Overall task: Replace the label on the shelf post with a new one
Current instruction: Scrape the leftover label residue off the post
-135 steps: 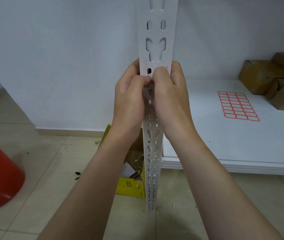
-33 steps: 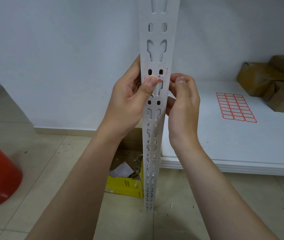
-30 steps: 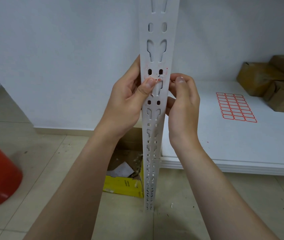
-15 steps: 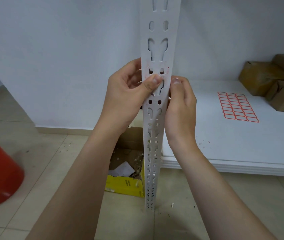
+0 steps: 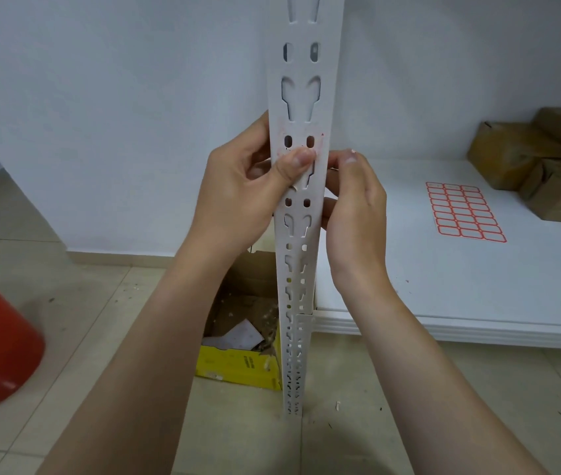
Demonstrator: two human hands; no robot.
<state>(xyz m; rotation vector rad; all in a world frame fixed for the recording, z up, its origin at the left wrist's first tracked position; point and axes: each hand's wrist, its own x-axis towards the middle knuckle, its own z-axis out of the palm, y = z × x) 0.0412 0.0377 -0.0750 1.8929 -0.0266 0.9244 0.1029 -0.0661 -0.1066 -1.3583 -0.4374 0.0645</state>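
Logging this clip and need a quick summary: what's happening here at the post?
A person works on the white shelf post with both bare hands. The left hand grips it, thumb pressed on its front beside faint red traces, likely old label residue. The right hand is curled against the post's right edge; whether it holds anything is unclear. The sheet of red-bordered labels lies on the shelf board, away from both hands.

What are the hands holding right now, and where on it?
The left hand holds the shelf post, thumb on its front below two oval holes, fingers behind. Whether the right hand holds anything cannot be told.
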